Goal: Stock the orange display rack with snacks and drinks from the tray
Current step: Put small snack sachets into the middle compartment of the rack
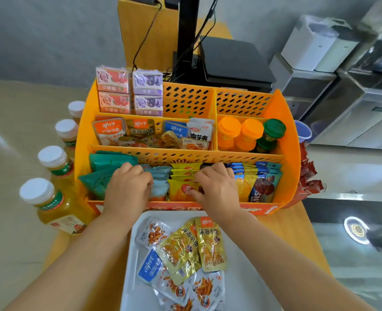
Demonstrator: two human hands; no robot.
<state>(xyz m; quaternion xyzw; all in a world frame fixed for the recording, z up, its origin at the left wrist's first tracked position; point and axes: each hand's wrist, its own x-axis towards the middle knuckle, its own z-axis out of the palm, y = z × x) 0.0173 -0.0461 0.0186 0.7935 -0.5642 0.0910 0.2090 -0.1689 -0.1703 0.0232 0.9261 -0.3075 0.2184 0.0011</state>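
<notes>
The orange display rack [288,140] stands in front of me, with drink cartons [129,93] in the back row, fish snack packets [140,131] and small bottles [250,133] in the middle row, and upright packets in the front row. My left hand [127,189] reaches into the front row and its curled fingers press on pale blue packets [160,182]. My right hand [216,189] pinches a yellow packet [181,189] there. Below the rack, the white tray [248,288] holds several gold, blue and clear fish snack packets [185,254].
Several tea bottles [53,207] with white caps line the rack's left side. Red packets [308,178] hang at its right side beside a purple cup [303,131]. A black stand and cables [187,37] rise behind the rack. Grey machines [342,86] are at the right.
</notes>
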